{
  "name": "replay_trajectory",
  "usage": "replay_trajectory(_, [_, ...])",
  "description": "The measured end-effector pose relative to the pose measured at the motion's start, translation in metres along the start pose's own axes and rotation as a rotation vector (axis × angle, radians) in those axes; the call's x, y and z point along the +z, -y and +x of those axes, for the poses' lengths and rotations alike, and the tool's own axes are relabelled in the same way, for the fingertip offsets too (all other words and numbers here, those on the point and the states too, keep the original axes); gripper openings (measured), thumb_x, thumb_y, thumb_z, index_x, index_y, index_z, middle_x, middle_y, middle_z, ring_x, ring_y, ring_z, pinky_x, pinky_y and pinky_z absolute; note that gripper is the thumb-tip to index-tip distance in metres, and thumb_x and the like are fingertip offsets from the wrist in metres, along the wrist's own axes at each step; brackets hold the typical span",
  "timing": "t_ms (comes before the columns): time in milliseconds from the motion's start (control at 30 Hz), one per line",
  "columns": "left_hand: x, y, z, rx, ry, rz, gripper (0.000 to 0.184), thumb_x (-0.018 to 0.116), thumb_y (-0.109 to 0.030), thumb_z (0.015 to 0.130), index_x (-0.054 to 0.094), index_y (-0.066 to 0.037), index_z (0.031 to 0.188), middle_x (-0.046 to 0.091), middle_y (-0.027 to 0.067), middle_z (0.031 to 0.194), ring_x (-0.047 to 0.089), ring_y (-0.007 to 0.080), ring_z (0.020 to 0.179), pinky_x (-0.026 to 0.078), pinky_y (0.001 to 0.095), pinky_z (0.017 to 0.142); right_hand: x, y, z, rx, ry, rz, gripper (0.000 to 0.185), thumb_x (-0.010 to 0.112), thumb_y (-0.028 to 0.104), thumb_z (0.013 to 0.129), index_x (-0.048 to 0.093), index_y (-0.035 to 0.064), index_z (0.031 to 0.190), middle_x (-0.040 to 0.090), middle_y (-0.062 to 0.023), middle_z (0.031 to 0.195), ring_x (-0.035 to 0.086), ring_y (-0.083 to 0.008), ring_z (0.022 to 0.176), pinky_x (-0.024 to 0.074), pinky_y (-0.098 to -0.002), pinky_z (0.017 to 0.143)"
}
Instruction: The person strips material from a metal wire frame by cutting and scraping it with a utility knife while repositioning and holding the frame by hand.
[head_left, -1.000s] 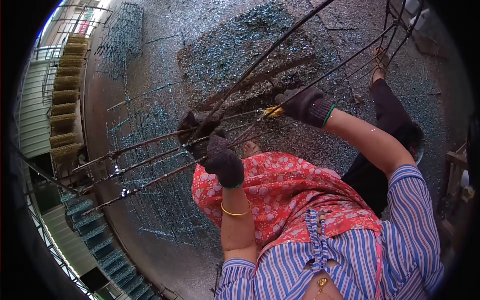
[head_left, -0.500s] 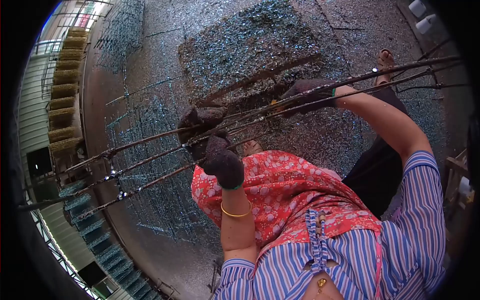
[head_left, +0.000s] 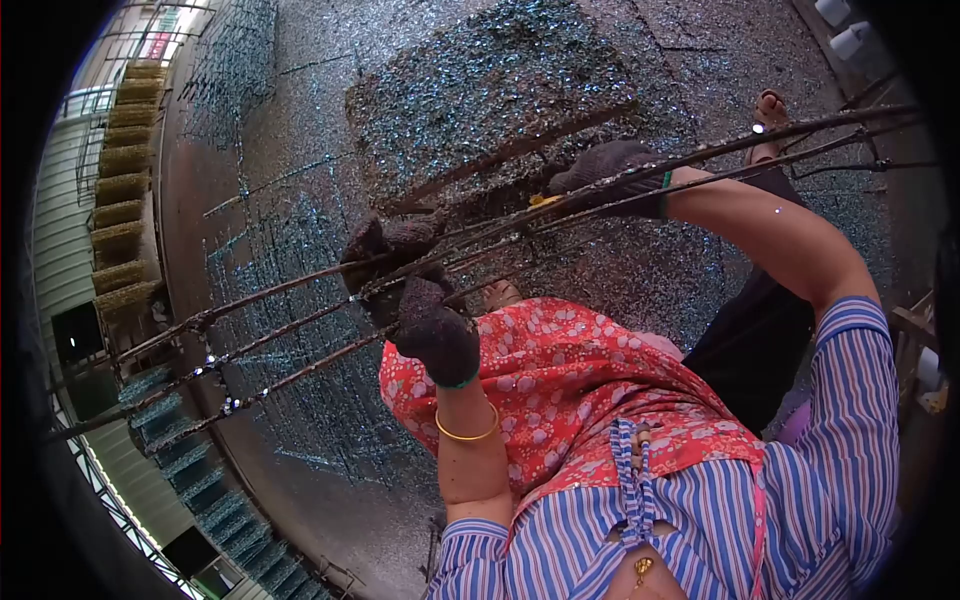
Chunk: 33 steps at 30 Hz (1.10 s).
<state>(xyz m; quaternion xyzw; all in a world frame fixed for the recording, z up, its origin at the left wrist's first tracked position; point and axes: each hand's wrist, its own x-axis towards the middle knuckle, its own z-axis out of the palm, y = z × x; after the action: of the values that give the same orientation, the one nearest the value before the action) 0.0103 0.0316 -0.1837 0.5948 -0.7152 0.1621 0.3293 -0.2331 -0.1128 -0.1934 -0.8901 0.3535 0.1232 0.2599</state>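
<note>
Several long, thin, dark rods (head_left: 280,333), joined by short cross pieces, slant across the view in front of my body. Bright glints show at the joints near their left end. My left hand (head_left: 425,310), in a dark knit glove with a gold bangle below it, is closed around the rods near their middle. Farther right, my right hand (head_left: 612,178), also gloved, is closed at the rods, its fingers partly hidden behind them. A small yellow piece (head_left: 545,201) shows by its fingertips; I cannot make out what it is.
Beyond the hands lies a broad rectangular heap of glittering bits (head_left: 500,95). Shiny flakes cover the floor (head_left: 720,75). Blue glittering rod racks (head_left: 300,330) stand at left, with golden bundles (head_left: 125,210) in a row along the side. A red floral apron (head_left: 560,370) covers my lap.
The left end of the rods has shifted slightly down and left. Both gloved hands have moved a little left with them, still closed.
</note>
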Motion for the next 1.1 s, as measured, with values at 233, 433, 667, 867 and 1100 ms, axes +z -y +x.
replay_trajectory(233, [0.0,0.015,-0.008,0.057,0.043,0.0,0.021,0.064,-0.001,0.07,0.064,0.002,0.091,0.064,0.0172,0.086,0.063,0.0345,0.08,0.052,0.0402,0.077,0.013,0.005,0.008,0.017,0.169,0.468,0.029,0.055,0.039,0.09,0.066,0.0121,0.095,0.06,-0.0068,0.062,0.061,-0.0173,0.058,0.0451,-0.034,0.055])
replay_trajectory(433, [0.003,0.035,-0.027,0.079,0.046,0.104,0.028,0.066,-0.001,0.069,0.061,0.004,0.096,0.062,0.0203,0.095,0.061,0.0377,0.091,0.049,0.0444,0.085,0.027,-0.003,0.022,-0.033,0.443,0.64,0.031,0.057,0.039,0.089,0.064,0.0089,0.09,0.059,-0.0047,0.063,0.056,-0.0152,0.053,0.0408,-0.0338,0.049])
replay_trajectory(667, [0.007,0.034,-0.03,0.13,0.075,0.192,0.03,0.067,0.0,0.07,0.061,0.005,0.098,0.062,0.0202,0.1,0.061,0.0374,0.095,0.049,0.0448,0.087,0.008,-0.011,0.003,-0.167,-0.18,-0.147,0.026,0.053,0.033,0.09,0.063,0.0117,0.1,0.064,-0.0137,0.077,0.064,-0.0307,0.07,0.0488,-0.0424,0.059])
replay_trajectory(867, [0.011,0.035,-0.03,-0.179,0.05,-0.105,0.025,0.055,-0.019,0.09,0.064,0.004,0.089,0.064,0.0161,0.089,0.064,0.0303,0.081,0.051,0.0397,0.075,0.017,-0.009,0.004,-0.14,-0.033,0.225,0.025,0.055,0.031,0.088,0.064,0.0088,0.095,0.065,-0.0147,0.08,0.065,-0.0338,0.078,0.0496,-0.0437,0.066])
replay_trajectory(1100, [0.009,0.0,-0.012,-0.265,-0.041,-0.316,0.034,0.049,-0.025,0.095,0.065,0.004,0.087,0.064,0.0151,0.084,0.063,0.0282,0.078,0.051,0.0376,0.074,0.019,-0.001,0.011,0.125,0.61,0.826,0.028,0.055,0.032,0.084,0.063,0.0054,0.086,0.053,-0.0071,0.06,0.053,-0.015,0.058,0.0425,-0.036,0.051])
